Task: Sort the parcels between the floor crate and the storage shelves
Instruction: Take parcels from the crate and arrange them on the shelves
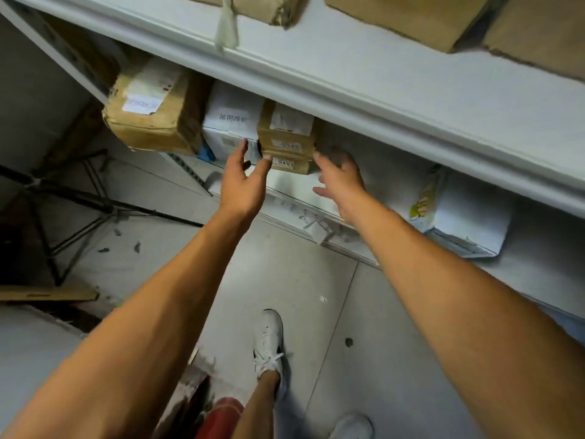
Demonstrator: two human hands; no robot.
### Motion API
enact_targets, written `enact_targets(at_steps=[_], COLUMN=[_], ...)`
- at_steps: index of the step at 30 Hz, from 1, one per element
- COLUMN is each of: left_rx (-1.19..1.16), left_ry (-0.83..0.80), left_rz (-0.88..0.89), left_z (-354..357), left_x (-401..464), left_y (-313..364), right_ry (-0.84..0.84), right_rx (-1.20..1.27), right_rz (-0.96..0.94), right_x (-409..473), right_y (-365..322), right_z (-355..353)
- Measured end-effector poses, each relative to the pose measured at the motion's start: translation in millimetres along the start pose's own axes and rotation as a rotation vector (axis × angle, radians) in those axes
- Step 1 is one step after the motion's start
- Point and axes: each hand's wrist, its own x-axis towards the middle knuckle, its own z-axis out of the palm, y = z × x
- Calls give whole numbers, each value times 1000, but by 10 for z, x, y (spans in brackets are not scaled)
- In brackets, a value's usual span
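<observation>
Both arms were stretched toward the mid shelf [364,99]. The left hand [243,182] was held w/ fingers spread and relaxed, nothing gripped, just beside a small stack of brown parcels [286,144]. The right hand [340,180] was likewise loose and empty at the stack's other side. A white parcel [231,122] and a large taped brown box [152,112] were set left of the stack.

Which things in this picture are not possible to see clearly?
- Floor crate: not in the head view.
- Printed labels on the stacked brown parcels: blurred, too small.
- Whether left hand or right hand touches the stack: blurred.
- Top-shelf cardboard boxes: cut by the upper edge.
</observation>
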Motion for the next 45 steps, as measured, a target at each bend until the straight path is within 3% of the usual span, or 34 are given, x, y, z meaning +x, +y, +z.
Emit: enact_targets(at_steps=[7,11,14,19,29,34,36,38,40,41,43,45], left_rx=[26,77,-4,-205,-271,-189,-192,-471,-794,-819,-617,-377], left_ry=[-86,-127,-156,-149,-172,-344,-479,-564,-610,-613,-590,-559], left_rz=[25,70,49,-152,-226,-250,-333,-535,-655,-682,-695,-638], left_z=[41,-64,-138,-195,-176,-426,-560,-702,-812,-830,-786,-703], left_x=[662,602,437,253,108,-194,-351,-500,-649,-709,-768,-818], left_y=[281,134,-114,-357,-243,-495,-663,-890,-1059,-1116,-1177,-1219], right_ry=[-54,39,-1,-64,-121,-353,-380,-338,-318,-319,-314,-304], right_rx=[201,223,276,247,168,2,-202,-441,-723,-836,-971,-1034], right_rz=[94,68,51,36,99,97,-31,-265,-651,-852,-1140,-1248], right_x=[633,444,207,8,-80,-300,-402,-493,-555,-589,-656,-771], right_y=[-288,-141,130,348,247,541,656,754,891,964,1084,1198], right_z=[297,245,159,128,-52,-302,-362,-392,-440,-459,-469,-438])
